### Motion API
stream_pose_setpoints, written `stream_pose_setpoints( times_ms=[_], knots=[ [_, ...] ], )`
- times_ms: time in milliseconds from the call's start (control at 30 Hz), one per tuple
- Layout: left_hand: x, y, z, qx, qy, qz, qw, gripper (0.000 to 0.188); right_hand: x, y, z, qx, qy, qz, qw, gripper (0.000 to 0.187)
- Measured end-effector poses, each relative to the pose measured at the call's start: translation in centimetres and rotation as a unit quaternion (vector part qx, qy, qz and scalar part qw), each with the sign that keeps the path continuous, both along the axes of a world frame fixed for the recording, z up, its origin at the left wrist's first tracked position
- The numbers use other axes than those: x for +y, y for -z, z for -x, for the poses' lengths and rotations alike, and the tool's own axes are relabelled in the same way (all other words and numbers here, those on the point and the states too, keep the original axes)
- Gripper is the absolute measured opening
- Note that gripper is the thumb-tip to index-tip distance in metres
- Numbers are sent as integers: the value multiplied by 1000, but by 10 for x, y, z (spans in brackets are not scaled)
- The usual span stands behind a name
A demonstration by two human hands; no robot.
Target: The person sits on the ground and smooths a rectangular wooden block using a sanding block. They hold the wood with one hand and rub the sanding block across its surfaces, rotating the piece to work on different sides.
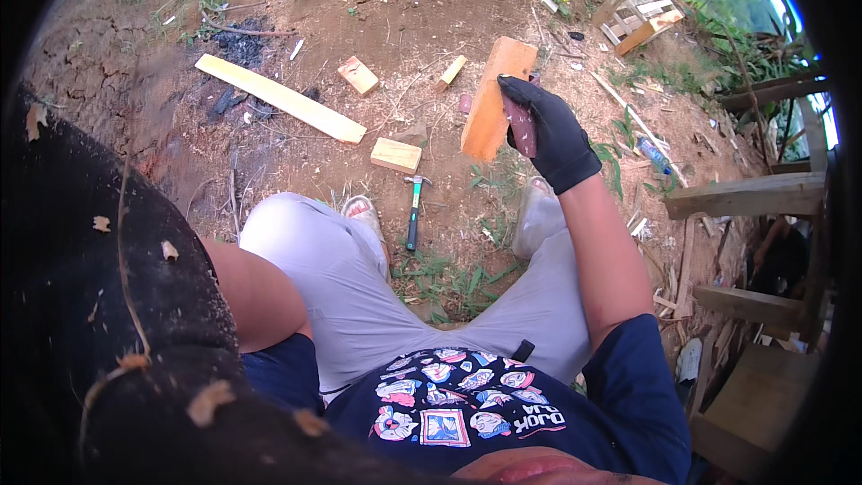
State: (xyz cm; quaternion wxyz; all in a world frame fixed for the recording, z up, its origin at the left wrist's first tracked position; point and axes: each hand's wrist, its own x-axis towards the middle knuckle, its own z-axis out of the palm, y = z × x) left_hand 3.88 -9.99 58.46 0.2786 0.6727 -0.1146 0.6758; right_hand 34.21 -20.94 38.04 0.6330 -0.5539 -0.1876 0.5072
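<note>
The black-gloved right hand (552,130) is pinching a wooden block (492,103) by its right edge, along with a reddish-brown sheet (521,127), possibly sandpaper. The block is hovering over the ground ahead of the right foot (536,198), its long axis slanting steeply from lower left to upper right, far end pointing away from the body. A dark trunk-like mass (135,260) is hiding the left hand, so its grip cannot be told. A hammer (413,216), short block (396,155) and long plank (278,99) are lying leftward.
</note>
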Motion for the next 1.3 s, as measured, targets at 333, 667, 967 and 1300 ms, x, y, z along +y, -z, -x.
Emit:
stream_pose_setpoints(
  times_ms=[333,667,967,1300],
  knots=[
    [30,33,-61,65,23,151,986,58,-1,0,-16,234,8,-75,969,25],
    [8,167,-157,588,246,448,627,74,-8,-7,-19,167,-9,-89,982,39],
    [18,191,-172,595,221,567,525,52,-27,4,-69,-569,123,-65,810,27],
    [22,201,-156,576,204,580,539,48,-31,-9,-60,-683,84,113,716,32]
  ],
)
